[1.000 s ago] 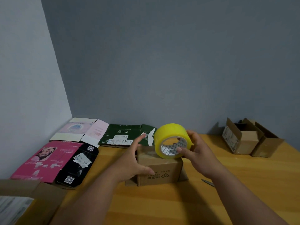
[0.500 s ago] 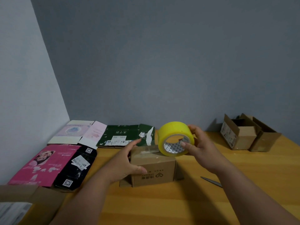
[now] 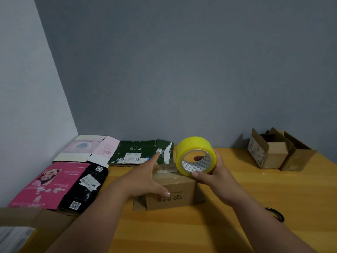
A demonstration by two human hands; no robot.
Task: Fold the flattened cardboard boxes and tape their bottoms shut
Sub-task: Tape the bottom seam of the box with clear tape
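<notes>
Firmly right grip [image 3: 212, 172] around tape roll [image 3: 196, 154]

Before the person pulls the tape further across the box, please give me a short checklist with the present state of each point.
1. Left hand rests flat on the brown box, steadying it: ok.
2. Right hand grips the yellow tape roll: ok.
3. A strip of tape already lies on the box top: ok.
4. Strip centred over the flap seam: cannot tell.
5. Box sits square on the table: ok.
6. Cutting tool within reach: cannot tell.
</notes>
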